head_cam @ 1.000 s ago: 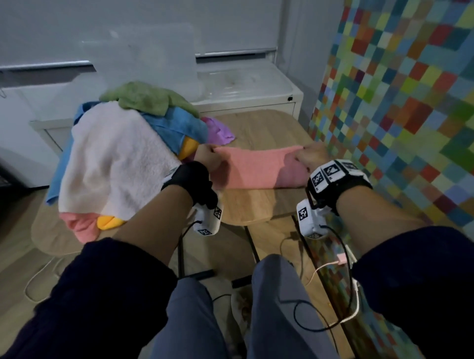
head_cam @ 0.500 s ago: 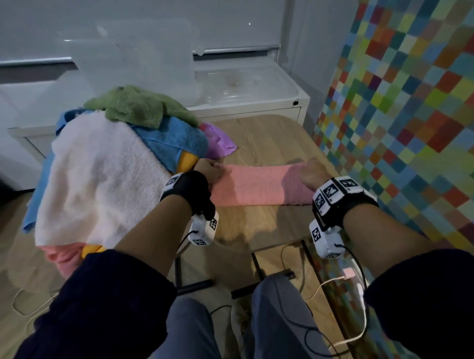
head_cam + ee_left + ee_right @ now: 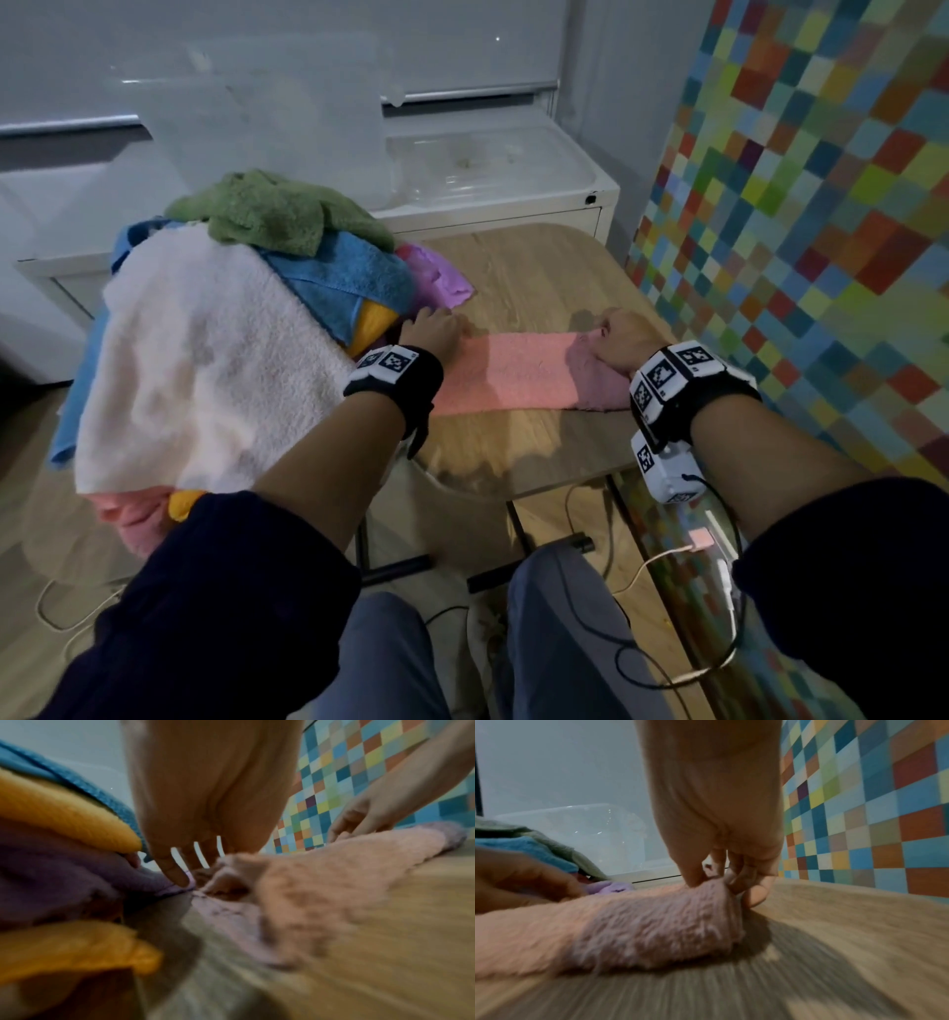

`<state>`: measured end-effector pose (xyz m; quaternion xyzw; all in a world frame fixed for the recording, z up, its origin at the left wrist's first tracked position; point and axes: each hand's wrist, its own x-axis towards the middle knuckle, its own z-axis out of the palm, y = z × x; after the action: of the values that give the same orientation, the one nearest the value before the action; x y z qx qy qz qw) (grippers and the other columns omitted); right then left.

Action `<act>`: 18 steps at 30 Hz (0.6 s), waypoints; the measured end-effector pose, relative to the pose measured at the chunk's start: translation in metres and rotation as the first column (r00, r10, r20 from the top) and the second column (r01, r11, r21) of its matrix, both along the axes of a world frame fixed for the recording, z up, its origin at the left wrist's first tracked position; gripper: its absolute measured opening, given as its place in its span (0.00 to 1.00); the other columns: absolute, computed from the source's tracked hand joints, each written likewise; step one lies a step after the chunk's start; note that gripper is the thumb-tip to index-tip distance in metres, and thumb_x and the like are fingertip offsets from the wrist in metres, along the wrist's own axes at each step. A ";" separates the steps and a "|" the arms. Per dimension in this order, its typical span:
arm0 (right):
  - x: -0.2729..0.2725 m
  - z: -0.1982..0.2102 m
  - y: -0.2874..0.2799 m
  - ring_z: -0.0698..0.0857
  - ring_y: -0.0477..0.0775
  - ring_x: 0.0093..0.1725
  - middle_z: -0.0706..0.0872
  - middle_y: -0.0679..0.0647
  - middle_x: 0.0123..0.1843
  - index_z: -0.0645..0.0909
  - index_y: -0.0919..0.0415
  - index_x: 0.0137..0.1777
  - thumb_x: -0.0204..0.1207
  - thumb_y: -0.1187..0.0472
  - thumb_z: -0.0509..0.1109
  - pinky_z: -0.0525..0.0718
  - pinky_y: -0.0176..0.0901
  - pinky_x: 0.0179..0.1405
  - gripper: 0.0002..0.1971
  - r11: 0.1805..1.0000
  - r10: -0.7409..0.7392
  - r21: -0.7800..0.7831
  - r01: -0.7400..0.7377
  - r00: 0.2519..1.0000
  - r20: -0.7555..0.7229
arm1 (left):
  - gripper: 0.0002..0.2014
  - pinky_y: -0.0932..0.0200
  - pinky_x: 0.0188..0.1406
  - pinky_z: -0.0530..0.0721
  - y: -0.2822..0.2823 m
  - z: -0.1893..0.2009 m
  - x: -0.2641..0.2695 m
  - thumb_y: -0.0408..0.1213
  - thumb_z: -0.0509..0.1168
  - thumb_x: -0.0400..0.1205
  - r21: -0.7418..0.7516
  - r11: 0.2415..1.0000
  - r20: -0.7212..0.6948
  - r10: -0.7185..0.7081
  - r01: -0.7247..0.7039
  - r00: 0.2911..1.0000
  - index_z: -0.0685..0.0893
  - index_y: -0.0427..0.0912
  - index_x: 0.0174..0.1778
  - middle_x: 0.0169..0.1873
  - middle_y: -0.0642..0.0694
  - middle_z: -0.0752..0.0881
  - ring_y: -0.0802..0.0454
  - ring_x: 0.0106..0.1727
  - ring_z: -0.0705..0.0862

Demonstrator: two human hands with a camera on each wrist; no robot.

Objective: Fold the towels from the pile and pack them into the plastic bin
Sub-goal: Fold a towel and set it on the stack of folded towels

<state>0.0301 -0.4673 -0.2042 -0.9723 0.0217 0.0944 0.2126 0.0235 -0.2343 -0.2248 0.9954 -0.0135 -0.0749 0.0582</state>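
A pink towel [image 3: 518,372] lies as a long folded strip across the wooden table [image 3: 544,277]. My left hand [image 3: 434,329] holds its left end, fingers pointing down at the far edge [image 3: 177,878], right beside the pile. My right hand [image 3: 619,339] pinches the right end's far edge between thumb and fingers [image 3: 693,876]. The pile [image 3: 205,360] at the left has white, green [image 3: 277,210], blue, yellow and purple [image 3: 436,280] towels. The clear plastic bin [image 3: 257,118] stands behind the pile on a white cabinet.
A clear lid [image 3: 488,159] lies on the white cabinet [image 3: 513,218] behind the table. A wall of coloured squares [image 3: 796,205] runs close along the right. Cables [image 3: 667,560] hang by my knees below the table's front edge.
Both hands have moved away from me and lowered the pink towel's ends. The strip now lies flat farther in on the table.
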 end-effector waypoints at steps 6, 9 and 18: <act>-0.009 0.000 -0.012 0.76 0.53 0.41 0.77 0.59 0.40 0.79 0.63 0.37 0.74 0.66 0.69 0.69 0.40 0.28 0.05 0.996 0.074 0.059 -0.072 0.997 -0.033 | 0.21 0.46 0.69 0.70 0.006 0.007 -0.014 0.52 0.58 0.83 0.139 0.968 -0.098 -0.198 0.211 0.975 0.74 0.48 0.70 0.64 0.38 0.77 0.35 0.67 0.73; -0.016 0.002 -0.013 0.76 0.52 0.48 0.77 0.55 0.47 0.77 0.62 0.53 0.74 0.61 0.71 0.72 0.40 0.41 0.10 0.994 0.095 0.056 -0.092 0.995 -0.044 | 0.16 0.49 0.66 0.72 0.007 0.007 -0.021 0.44 0.54 0.86 0.138 0.959 -0.039 -0.245 0.249 0.969 0.76 0.49 0.69 0.62 0.40 0.81 0.39 0.63 0.77; -0.016 0.046 -0.013 0.80 0.59 0.57 0.82 0.61 0.55 0.82 0.66 0.53 0.77 0.69 0.64 0.81 0.49 0.57 0.07 0.980 -0.006 0.176 -0.090 0.877 0.481 | 0.09 0.46 0.49 0.82 0.013 0.059 -0.034 0.34 0.69 0.78 0.071 0.947 0.449 -0.310 0.312 0.838 0.80 0.40 0.52 0.50 0.38 0.85 0.39 0.49 0.84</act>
<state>0.0138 -0.4806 -0.1579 -0.9404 -0.0621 -0.1428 0.3023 -0.0109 -0.2217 -0.1655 0.9694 -0.1880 0.1516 0.0427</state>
